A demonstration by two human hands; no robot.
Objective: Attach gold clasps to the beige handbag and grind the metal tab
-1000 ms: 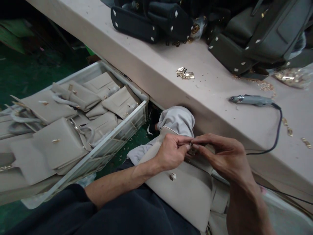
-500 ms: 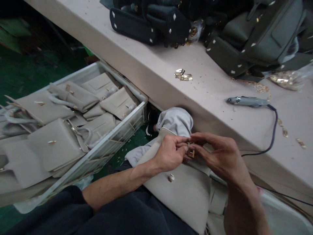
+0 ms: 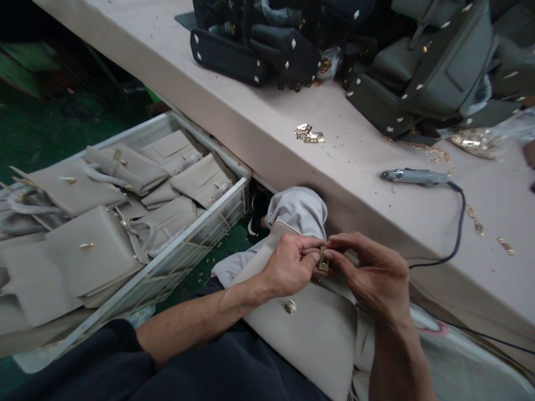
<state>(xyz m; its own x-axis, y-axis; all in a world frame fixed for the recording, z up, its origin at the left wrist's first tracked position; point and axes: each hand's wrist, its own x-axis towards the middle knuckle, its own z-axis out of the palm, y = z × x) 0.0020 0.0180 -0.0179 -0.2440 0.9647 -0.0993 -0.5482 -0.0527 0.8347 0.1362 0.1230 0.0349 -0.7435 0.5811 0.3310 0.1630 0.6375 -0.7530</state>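
A beige handbag (image 3: 311,328) lies across my lap, with a small metal clasp (image 3: 290,306) on its panel. Above its upper part my two hands meet. My left hand (image 3: 289,264) is closed, its thumb and fingers pinching a small gold rectangular buckle plate (image 3: 323,259) from the left. From the right, my right hand (image 3: 370,270) grips the same plate between thumb and forefinger. The fingers partly cover the plate, and whether it is joined to the bag's strap cannot be made out.
A white plastic crate (image 3: 200,236) full of beige handbags (image 3: 90,250) stands at the left. On the table (image 3: 251,120) are gold fittings (image 3: 309,133), a corded electric screwdriver (image 3: 416,176), dark handbags (image 3: 276,53) and a plastic bag of hardware (image 3: 476,142).
The gold plate has turned slightly between my fingers and now shows its face more upright. My right wrist has shifted a little, and the view has moved slightly.
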